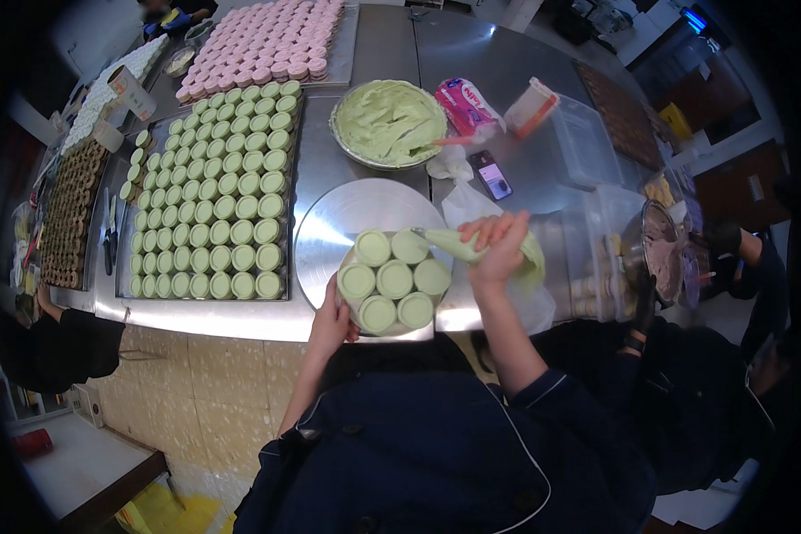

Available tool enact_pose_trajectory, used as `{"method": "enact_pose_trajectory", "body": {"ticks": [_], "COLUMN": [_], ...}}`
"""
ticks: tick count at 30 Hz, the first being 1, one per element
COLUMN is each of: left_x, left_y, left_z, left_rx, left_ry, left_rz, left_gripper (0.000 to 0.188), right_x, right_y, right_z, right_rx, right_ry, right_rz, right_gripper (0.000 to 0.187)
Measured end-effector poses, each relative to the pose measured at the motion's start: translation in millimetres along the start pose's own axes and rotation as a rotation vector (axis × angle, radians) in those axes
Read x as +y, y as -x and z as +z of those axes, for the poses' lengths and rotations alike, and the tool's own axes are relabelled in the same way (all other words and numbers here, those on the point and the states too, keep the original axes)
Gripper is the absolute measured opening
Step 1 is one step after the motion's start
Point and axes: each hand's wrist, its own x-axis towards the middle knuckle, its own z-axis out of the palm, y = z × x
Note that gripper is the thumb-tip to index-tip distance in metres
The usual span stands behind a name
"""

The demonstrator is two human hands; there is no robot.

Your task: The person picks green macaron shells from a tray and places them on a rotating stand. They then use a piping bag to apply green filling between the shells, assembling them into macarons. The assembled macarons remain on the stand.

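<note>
My right hand (pixel 500 247) squeezes a piping bag (pixel 458 245) filled with pale green cream. Its metal tip points left, at the edge of a round green cake (pixel 408 246) in the back right of a small group. Several such cakes stand close together on a small round board (pixel 351 308), and some, like the front left cake (pixel 377 314), show a raised ring on top. My left hand (pixel 331 319) grips the board's left edge, with its fingers partly hidden beneath. Under the board lies a wide metal disc (pixel 319 233).
A big tray (pixel 286 214) of green cakes stands left, pink cakes (pixel 262 44) behind it. A bowl of green cream (pixel 387 125), a phone (pixel 490 174), a pink packet (pixel 465 107) and a clear plastic box (pixel 587 142) lie beyond. People work at both sides; a gloved hand (pixel 643 307) is right.
</note>
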Motion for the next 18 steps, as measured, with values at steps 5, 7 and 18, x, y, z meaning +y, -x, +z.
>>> {"method": "enact_pose_trajectory", "body": {"ticks": [5, 7, 18], "left_x": [-17, -23, -26], "left_y": [31, 38, 26], "left_z": [-1, 0, 4], "left_rx": [0.059, 0.089, 0.1], "left_ry": [0.16, 0.185, 0.124], "left_rz": [-0.029, -0.059, -0.016], "left_gripper": [0.054, 0.053, 0.047], "right_x": [-3, 0, 15], "right_y": [-2, -1, 0], "right_z": [-11, -15, -9], "right_rx": [0.04, 0.053, 0.006], "right_ry": [-0.027, -0.037, -0.045], "right_rz": [0.027, 0.039, 0.099], "right_gripper": [0.049, 0.049, 0.049]}}
